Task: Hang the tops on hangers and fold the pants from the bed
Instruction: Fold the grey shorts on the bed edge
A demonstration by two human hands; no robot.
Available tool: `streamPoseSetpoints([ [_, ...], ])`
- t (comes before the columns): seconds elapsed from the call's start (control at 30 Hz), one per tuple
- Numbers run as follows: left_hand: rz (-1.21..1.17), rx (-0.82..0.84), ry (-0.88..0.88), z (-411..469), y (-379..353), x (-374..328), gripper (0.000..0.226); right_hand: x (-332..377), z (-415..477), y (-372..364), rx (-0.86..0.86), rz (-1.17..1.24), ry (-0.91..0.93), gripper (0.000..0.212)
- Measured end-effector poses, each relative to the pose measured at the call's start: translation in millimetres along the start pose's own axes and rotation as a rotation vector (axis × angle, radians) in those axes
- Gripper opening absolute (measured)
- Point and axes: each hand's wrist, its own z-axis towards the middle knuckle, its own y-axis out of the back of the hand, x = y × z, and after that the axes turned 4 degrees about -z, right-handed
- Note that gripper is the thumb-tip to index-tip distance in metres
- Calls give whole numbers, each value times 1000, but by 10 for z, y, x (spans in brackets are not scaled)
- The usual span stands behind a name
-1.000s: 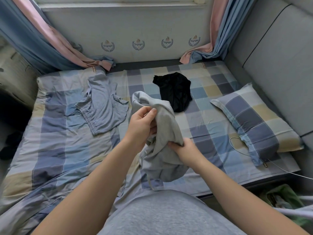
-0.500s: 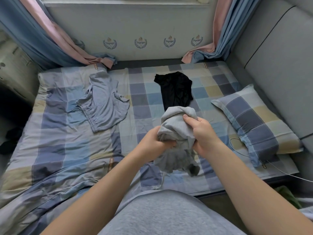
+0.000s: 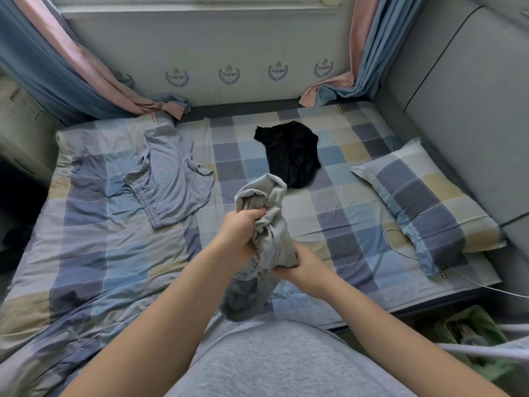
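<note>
"Grey garment (image 3: 259,202), entry one. Where do we log it?"

"Off the bed (image 3: 114,253), held up over its near edge in front of us. It is bunched, with the lower end hanging loose. Top or pants, we cannot tell from the wad."

"Hands?"

"Left hand (image 3: 240,227): fingers curled tight into the upper bunch. Right hand (image 3: 300,267): lower and nearer us, closed round the cloth below, fingertips hidden under the fabric. The two are apart, one above the other, with cloth running between them."

"Reason for the hold?"

"We judge the grip serves to find a hem or waistband, so the piece can be opened out and sorted for hanging or folding."

"Entries two and three?"

"Blue-grey garment (image 3: 174,179), gathered elastic edge showing, spread on the left of the bed. Black garment (image 3: 292,153), crumpled, farther back near the middle. They lie well apart and neither is touched. We take them as waiting their turn."

"Sundries?"

"Checked pillow (image 3: 423,202) at the right, with a thin white cable (image 3: 385,239) just beside it. No hanger in view."
</note>
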Motion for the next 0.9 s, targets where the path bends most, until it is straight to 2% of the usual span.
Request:
streamPoseSetpoints([
  [0.07,-12,18,8,16,44,-17,30,28,33,37,-57,9,15,24],
  [0.17,63,88,-64,44,156,-60,38,165,48,141,-154,127,59,19],
  [0.23,265,143,-123,43,259,-59,51,281,72,223,-231,168,101,16],
  [0.33,648,294,-217,19,357,47,68,467,108,314,-259,219,153,15],
  [0.4,725,357,-247,20,341,166,73,577,123,366,-238,215,170,15],
  [0.53,830,357,-425,22,260,291,51,703,97,506,-60,152,182,27],
  [0.63,921,266,-545,56,260,317,31,707,77,621,38,39,195,34],
  [0.77,963,306,-577,81,282,361,27,515,161,705,-72,-256,172,29],
  [0.8,951,293,-578,92,299,357,19,422,197,729,-108,-336,146,28],
  [0.83,940,255,-572,109,322,344,13,317,229,760,-152,-424,109,27],
  [0.9,918,106,-563,176,374,312,26,85,278,828,-243,-571,41,24],
])
